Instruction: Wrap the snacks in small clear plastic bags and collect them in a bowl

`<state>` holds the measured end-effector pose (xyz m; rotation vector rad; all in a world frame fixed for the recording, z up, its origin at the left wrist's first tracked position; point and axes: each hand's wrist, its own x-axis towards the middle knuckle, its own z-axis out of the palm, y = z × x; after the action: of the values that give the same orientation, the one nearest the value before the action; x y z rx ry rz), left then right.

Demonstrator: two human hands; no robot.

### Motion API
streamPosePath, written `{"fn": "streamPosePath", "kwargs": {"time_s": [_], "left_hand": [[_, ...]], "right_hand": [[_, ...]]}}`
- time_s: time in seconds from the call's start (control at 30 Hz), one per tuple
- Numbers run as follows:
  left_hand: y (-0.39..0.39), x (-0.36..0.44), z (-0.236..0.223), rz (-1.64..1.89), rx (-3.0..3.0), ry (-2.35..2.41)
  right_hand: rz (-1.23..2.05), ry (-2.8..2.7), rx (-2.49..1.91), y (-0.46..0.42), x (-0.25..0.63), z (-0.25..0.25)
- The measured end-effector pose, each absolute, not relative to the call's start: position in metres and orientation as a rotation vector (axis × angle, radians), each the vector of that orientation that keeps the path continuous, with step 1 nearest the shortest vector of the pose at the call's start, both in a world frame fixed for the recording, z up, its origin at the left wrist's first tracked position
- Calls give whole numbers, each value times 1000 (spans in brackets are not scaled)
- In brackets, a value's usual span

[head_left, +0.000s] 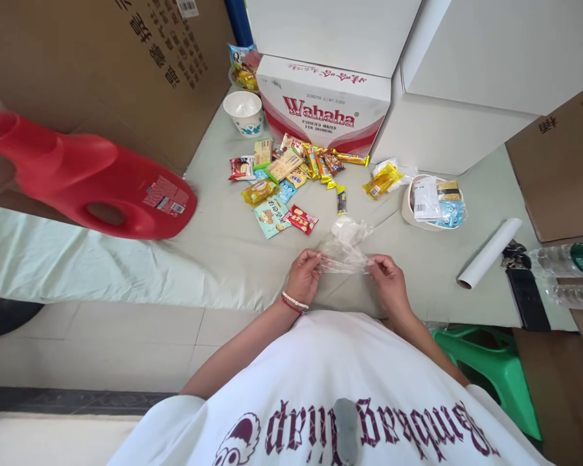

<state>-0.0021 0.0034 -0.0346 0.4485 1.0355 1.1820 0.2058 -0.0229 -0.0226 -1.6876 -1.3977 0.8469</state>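
Beside "Wahaha" lettering on a box (323, 110), both hands' fingers (313, 260) pinch a clear bag (344, 254).

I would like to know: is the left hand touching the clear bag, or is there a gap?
Touching. The head view shows the left hand pinching one side of the clear bag between thumb and fingers.
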Motion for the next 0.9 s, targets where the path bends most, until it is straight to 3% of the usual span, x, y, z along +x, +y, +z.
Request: {"fn": "streamPosePath", "kwargs": {"time_s": [0.23, 0.4, 0.57, 0.7, 0.9], "left_hand": [[-4, 6, -29, 1173, 590, 1037], [0, 8, -31, 1212, 543, 1062], [6, 2, -30, 1136, 485, 1003], [7, 9, -25, 941, 643, 1104], [15, 15, -29, 934, 654, 1263]], "right_hand": [[308, -1897, -1521, -30, 200, 2], [576, -1894, -1554, -1, 183, -7], [1048, -1077, -1452, -4, 195, -12], [1155, -527, -1372, -30, 213, -15], [1232, -779, -1775, -84, 263, -20]]}}
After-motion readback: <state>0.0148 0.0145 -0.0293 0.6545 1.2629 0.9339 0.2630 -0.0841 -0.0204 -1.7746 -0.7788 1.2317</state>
